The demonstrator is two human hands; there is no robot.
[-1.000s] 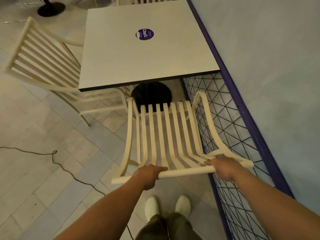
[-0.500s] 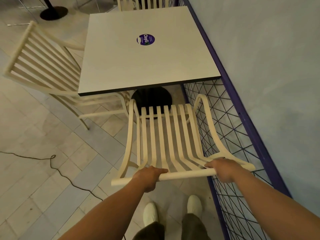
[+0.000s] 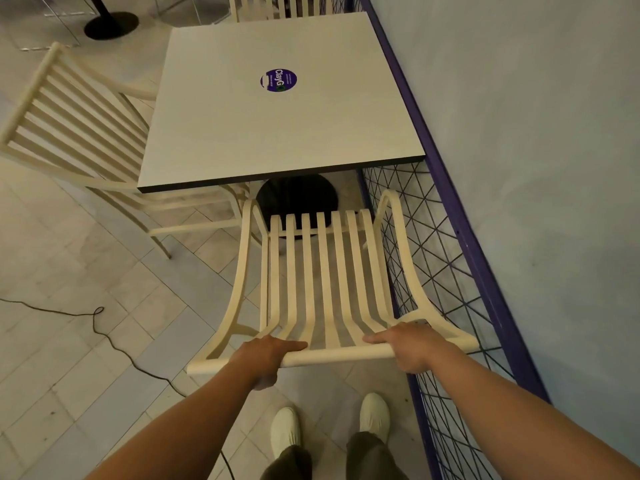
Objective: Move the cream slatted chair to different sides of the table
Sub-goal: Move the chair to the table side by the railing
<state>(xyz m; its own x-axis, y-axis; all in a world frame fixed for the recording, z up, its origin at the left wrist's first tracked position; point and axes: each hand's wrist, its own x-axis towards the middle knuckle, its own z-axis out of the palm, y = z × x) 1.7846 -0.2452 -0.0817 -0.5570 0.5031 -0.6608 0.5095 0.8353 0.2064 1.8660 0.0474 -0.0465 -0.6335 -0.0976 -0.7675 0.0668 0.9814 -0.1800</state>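
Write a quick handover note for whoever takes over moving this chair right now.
Left hand and right hand both grip the top rail of the cream slatted chair.
The chair faces the table at its near side, beside the purple wire fence.
A second chair occupies the left side, a third the far side.
Left to do: carry it to another side; mind the floor cable.
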